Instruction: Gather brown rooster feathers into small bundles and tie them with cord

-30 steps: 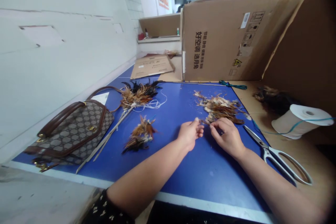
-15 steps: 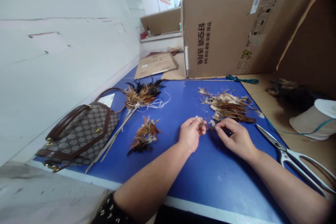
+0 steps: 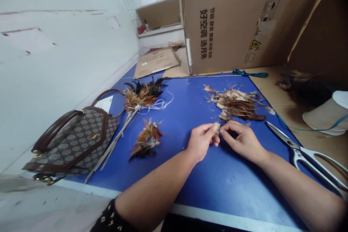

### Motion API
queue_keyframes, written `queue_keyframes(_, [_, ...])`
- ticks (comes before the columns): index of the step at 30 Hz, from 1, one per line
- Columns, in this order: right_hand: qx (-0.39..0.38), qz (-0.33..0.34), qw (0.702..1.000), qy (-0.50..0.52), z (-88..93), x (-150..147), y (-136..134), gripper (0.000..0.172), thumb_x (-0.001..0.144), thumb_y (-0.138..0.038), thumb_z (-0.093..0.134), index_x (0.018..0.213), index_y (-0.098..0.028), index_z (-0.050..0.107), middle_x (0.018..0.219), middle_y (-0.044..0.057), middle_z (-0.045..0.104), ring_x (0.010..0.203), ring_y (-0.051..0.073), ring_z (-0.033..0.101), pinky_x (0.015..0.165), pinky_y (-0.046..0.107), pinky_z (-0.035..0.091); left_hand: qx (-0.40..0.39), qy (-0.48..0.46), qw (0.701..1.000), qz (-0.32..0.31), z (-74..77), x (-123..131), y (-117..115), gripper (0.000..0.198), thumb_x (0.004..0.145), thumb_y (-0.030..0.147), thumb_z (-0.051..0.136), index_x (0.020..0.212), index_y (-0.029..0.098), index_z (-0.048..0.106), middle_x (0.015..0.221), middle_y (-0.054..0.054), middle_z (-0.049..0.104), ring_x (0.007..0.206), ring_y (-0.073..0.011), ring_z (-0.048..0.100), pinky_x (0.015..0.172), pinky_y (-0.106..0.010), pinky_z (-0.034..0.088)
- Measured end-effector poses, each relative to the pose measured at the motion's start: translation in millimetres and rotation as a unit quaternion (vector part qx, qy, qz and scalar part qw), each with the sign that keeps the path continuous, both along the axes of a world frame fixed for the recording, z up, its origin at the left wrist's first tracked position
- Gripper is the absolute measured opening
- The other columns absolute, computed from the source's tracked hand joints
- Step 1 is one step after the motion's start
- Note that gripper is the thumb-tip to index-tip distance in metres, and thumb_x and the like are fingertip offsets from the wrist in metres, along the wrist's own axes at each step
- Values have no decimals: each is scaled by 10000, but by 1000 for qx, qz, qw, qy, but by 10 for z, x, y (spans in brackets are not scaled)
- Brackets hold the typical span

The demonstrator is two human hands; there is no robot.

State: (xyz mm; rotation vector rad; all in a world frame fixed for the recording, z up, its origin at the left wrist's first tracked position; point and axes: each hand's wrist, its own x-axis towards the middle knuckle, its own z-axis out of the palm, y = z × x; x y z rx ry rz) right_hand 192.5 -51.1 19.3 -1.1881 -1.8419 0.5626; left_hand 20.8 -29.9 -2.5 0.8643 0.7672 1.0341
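Observation:
My left hand (image 3: 201, 140) and my right hand (image 3: 240, 140) meet fingertip to fingertip over the blue table (image 3: 206, 174). Both pinch a small pale feather tuft (image 3: 216, 127) between thumb and fingers. Just beyond them lies a loose pile of brown feathers (image 3: 236, 104). A small tied bunch of brown and black feathers (image 3: 146, 140) rests to the left of my left hand. Farther back a larger feather bundle (image 3: 143, 94) sits bound on thin sticks with white string.
A patterned brown handbag (image 3: 73, 139) lies at the left edge by the white wall. Large scissors (image 3: 307, 156) lie at the right. A white spool (image 3: 326, 114) with teal thread and dark feathers (image 3: 304, 85) rest on cardboard. A big cardboard box (image 3: 231, 21) stands behind.
My hands have come together, the fingertips now touching on the pale tuft. The view has tilted down and shifted a little.

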Motion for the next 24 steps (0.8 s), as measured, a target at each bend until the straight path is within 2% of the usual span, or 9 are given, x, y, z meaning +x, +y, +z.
queue_keyframes(7, [-6,16,1000,-8,-9,-17,-9,255,1016,-327,598,817,-216,711,786,44,695,732,182,636,709,323,519,22,30,999,1,-32,-14,-29,426,845,494,810,1031,112,770,610,3,609,518,-92,523,512,-241,405])
queue_keyframes(11, [6,16,999,-29,-43,5,0,220,1013,-300,588,850,-218,711,813,50,701,754,192,641,724,335,521,28,4,998,59,19,-33,-15,360,842,460,817,962,126,756,701,-22,664,525,-82,534,509,-239,398])
queue_keyframes(14, [55,-23,995,-77,-78,58,43,173,1003,-281,589,901,-217,714,842,69,704,788,216,644,770,368,526,24,-18,992,122,75,-71,18,341,845,456,807,929,139,714,902,-69,736,531,-73,559,490,-239,400])
queue_keyframes(16, [97,-65,985,-123,-101,99,92,155,996,-267,591,961,-206,729,902,95,708,850,241,644,827,399,522,9,-26,989,143,105,-92,35,352,831,456,812,933,143,689,954,-78,743,525,-76,568,471,-240,395])
queue_keyframes(18, [120,-103,970,-185,-121,132,152,187,994,-261,587,1039,-192,755,966,123,703,912,271,629,863,435,501,-7,-23,989,146,125,-100,38,367,813,456,825,936,143,678,893,-57,726,513,-77,562,461,-238,384])
queue_keyframes(21, [115,-129,944,-281,-149,155,247,260,997,-266,577,1139,-196,782,989,144,679,942,303,587,848,465,458,-15,-9,990,142,138,-90,29,382,793,463,843,912,137,684,785,-16,667,501,-67,534,462,-232,362])
queue_keyframes(24, [104,-128,938,-304,-168,151,311,243,1002,-265,567,1041,-196,797,949,140,664,920,295,569,830,452,445,-10,1,990,143,134,-79,21,394,787,469,849,922,129,705,754,-3,635,500,-64,518,467,-235,354])
